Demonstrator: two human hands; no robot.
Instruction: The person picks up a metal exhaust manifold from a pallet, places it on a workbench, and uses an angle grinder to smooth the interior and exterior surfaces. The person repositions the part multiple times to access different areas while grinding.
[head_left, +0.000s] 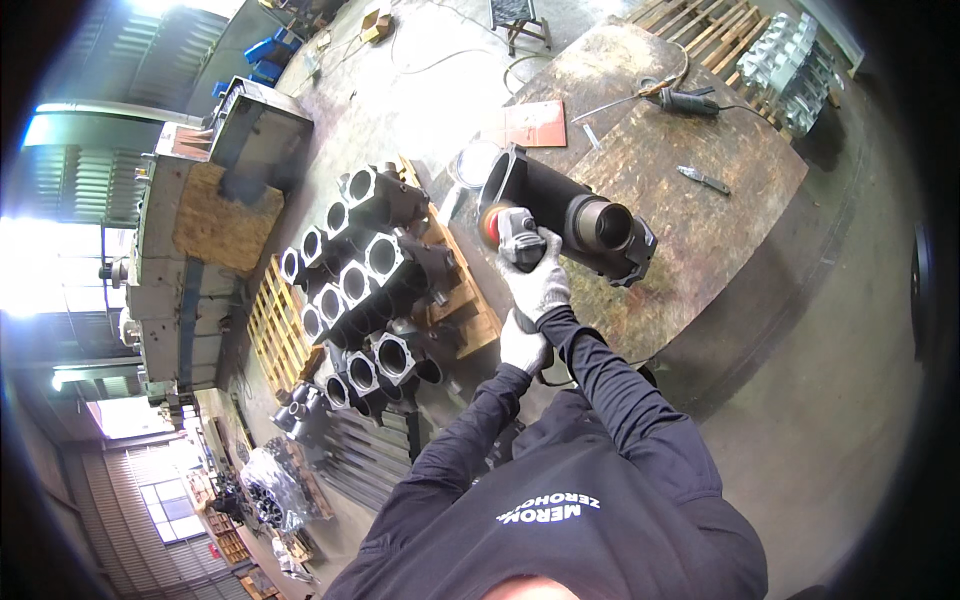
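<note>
Both my hands wear pale work gloves and are closed on one angle grinder (520,232). My right hand (542,280) wraps it just behind its grey head. Behind it, nearer my body, my left hand (522,346) grips the rear of the tool, mostly covering it. An orange-red disc (490,224) sits on the grinder's left side, close to the flanged end of a large black metal pipe housing (548,196); whether they touch I cannot tell. The housing lies on its side on a stained metal worktable (700,240), its round open neck to the right.
On the table lie a folding knife (704,180), a second power tool (684,101) with its cord, and a red sheet (535,124). Several similar black housings (385,258) stand on wooden pallets (470,310) to the left. A shiny metal stack (790,65) is at the far right.
</note>
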